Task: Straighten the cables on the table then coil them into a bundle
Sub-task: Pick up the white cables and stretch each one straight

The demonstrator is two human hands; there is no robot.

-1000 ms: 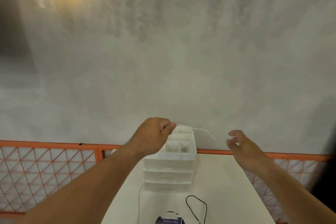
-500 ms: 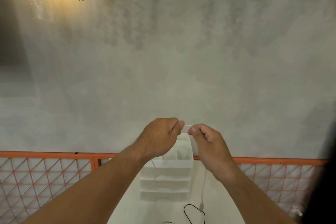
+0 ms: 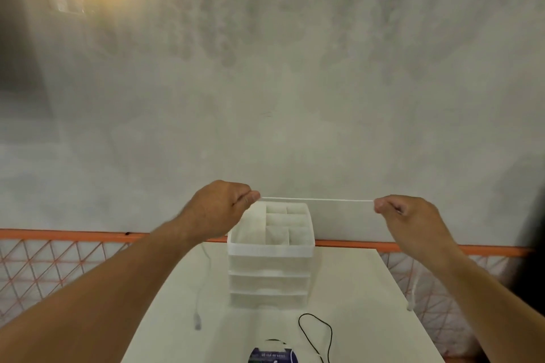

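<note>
A thin white cable [image 3: 317, 200] runs taut and level between my two hands, above the white table [image 3: 354, 289]. My left hand [image 3: 219, 211] pinches it at the left, and one end hangs down under that hand to a plug [image 3: 197, 322] near the table. At the right my right hand [image 3: 410, 219] pinches the cable, whose other end dangles beside my forearm to a plug [image 3: 410, 307]. A black cable [image 3: 317, 333] lies looped on the table near the front.
A white drawer organiser [image 3: 269, 256] with open top compartments stands at the table's back middle, just under the stretched cable. A dark blue round object [image 3: 271, 356] sits at the front edge. An orange lattice fence [image 3: 59, 259] and a grey wall stand behind.
My hands were pinched close together over the organiser; now they have pulled apart sideways, drawing the white cable into a straight taut line. Before that my right hand was open.
</note>
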